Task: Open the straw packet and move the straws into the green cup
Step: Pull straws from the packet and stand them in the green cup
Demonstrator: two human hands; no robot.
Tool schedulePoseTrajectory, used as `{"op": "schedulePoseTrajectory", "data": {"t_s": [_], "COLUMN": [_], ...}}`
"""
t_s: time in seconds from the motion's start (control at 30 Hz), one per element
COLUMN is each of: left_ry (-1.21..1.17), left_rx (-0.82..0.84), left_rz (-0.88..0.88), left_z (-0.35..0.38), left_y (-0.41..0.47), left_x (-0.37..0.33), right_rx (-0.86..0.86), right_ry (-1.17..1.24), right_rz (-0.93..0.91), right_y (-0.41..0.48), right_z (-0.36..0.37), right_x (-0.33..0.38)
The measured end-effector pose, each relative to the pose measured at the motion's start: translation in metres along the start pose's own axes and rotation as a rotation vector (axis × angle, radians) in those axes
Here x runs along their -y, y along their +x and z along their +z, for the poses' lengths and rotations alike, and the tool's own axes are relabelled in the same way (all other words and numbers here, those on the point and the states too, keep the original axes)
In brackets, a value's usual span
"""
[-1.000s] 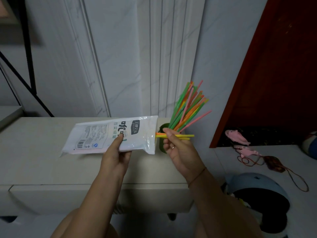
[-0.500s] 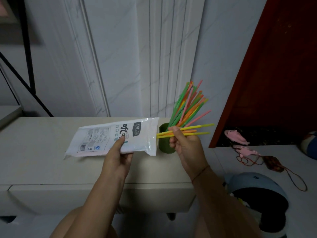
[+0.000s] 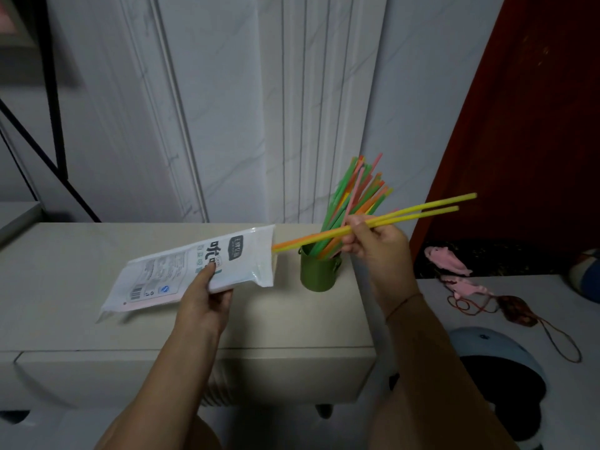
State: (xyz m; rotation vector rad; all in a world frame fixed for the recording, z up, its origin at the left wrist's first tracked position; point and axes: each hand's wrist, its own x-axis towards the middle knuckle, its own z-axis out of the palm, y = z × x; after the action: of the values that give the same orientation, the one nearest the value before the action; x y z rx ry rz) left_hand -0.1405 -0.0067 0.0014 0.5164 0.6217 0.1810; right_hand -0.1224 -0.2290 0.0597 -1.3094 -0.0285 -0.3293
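My left hand (image 3: 204, 302) holds the white straw packet (image 3: 181, 267) above the cream cabinet top, its open end turned right toward the green cup (image 3: 316, 271). My right hand (image 3: 376, 245) pinches a few yellow and orange straws (image 3: 418, 212) that stretch from the packet's mouth up to the right, their left tips still at the opening. Several green, orange and pink straws (image 3: 355, 196) stand fanned out in the green cup, just behind my right hand.
The cream cabinet (image 3: 97, 254) ends at a right edge just past the cup. Beside it, a lower white surface (image 3: 519, 306) carries pink toy figures (image 3: 448, 258), a corded pouch (image 3: 516, 310) and a pale blue helmet (image 3: 496, 355). A dark red door (image 3: 532, 125) stands at the right.
My right hand has drawn the yellow and orange straws further out of the packet, up and to the right. The packet has tilted slightly, its left end lower.
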Motion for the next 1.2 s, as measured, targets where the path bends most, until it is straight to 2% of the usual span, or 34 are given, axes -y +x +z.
{"op": "schedulePoseTrajectory", "data": {"t_s": [0.23,0.33,0.6,0.8,1.0,1.1,1.2], "left_ry": [0.035,0.024,0.015,0.029,0.02,0.024,0.024], "left_rx": [-0.023,-0.018,-0.012,-0.008,-0.023,-0.019,-0.009], "left_rz": [0.007,-0.003,-0.006,-0.01,-0.026,-0.028,-0.032], "left_z": [-0.003,-0.002,0.003,0.003,0.0,0.001,0.002], "left_y": [0.007,0.006,-0.002,-0.004,0.0,0.0,0.0], "left_x": [-0.009,-0.006,0.0,0.002,0.002,0.004,0.006], "right_rx": [-0.117,-0.118,0.006,0.092,-0.077,-0.122,-0.087], "right_ry": [-0.299,-0.428,-0.658,-0.681,-0.482,-0.515,-0.558], "right_rz": [-0.162,-0.197,-0.042,0.088,-0.049,-0.087,-0.065], "right_y": [0.027,0.032,0.041,0.048,0.047,0.046,0.044], "right_z": [-0.021,-0.015,0.005,0.012,0.011,0.011,0.01], "right_x": [0.026,0.029,0.005,-0.007,0.004,0.003,-0.001]}}
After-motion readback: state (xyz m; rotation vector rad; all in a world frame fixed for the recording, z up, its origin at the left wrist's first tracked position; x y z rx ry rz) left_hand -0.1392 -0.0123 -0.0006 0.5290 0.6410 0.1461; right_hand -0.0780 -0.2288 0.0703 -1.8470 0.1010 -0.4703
